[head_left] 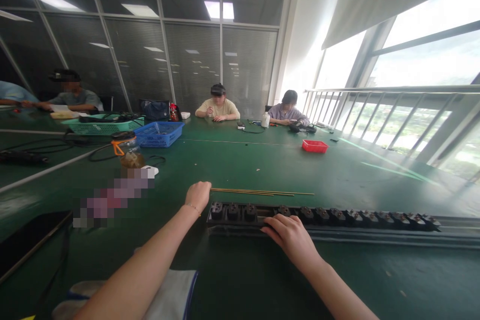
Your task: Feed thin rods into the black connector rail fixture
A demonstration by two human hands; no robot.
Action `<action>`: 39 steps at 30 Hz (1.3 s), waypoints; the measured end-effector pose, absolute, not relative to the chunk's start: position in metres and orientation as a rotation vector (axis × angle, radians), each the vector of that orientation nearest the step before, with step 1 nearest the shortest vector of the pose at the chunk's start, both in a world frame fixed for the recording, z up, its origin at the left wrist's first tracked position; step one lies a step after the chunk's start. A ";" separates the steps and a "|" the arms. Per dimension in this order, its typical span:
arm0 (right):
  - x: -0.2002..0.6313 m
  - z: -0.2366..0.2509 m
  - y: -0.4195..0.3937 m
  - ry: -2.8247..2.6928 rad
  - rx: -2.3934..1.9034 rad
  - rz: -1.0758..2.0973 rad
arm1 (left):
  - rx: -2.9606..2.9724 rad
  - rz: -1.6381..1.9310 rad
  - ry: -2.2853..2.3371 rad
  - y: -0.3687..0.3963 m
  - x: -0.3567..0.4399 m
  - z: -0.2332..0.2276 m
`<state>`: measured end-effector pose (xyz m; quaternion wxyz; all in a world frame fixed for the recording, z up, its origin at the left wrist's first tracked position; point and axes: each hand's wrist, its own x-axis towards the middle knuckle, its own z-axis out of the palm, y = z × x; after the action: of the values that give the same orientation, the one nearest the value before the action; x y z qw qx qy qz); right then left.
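Note:
A long black power strip [240,230] lies across the table in front of me, with a row of black socket modules [322,216] along it. Just beyond its left end, my left hand [198,196] is closed in a fist around the left ends of a few thin brass rods [262,192]. They stretch rightward, behind the strip and roughly parallel to it. My right hand [288,234] grips the strip near a gap between modules, fingers over the top and thumb on the near side. Its fingertips partly hide what they touch.
A jar with an orange handle [129,152], a blue basket [159,134] and a green basket [105,125] stand at the left. A red tray [314,146] sits farther back. Several people sit along the far side. Grey-white cloth [172,290] lies under my left forearm.

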<state>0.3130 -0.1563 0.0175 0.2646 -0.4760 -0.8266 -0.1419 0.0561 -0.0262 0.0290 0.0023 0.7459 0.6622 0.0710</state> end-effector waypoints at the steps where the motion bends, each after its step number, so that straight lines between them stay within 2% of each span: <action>1: 0.313 0.018 -0.156 -2.237 -1.287 -0.382 | 2.353 0.225 2.080 -0.026 0.056 0.029; 12: 0.334 0.021 -0.164 -2.277 -1.324 -0.283 | 2.513 0.283 2.134 -0.018 0.047 0.015; 17: 0.389 0.023 -0.175 -2.292 -1.385 -0.260 | 2.490 0.379 2.138 -0.016 0.044 0.008; 24: 0.499 0.027 -0.187 -2.230 -1.637 -0.146 | 2.450 0.589 1.914 -0.015 0.045 -0.001; 29: 0.567 0.028 -0.191 -2.094 -1.815 0.143 | 2.454 0.635 1.826 -0.013 0.043 -0.004; 36: 0.609 0.046 -0.193 -2.129 -1.755 0.381 | 2.453 0.667 1.832 -0.012 0.044 -0.006; 39: 0.596 0.061 -0.184 -2.031 -1.772 0.328 | 2.427 0.668 1.835 -0.013 0.045 -0.004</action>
<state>0.5961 -0.1838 0.0610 0.2116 -0.6377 -0.7312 0.1182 0.0448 -0.0132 -0.0043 0.0135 0.7791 0.5890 0.2144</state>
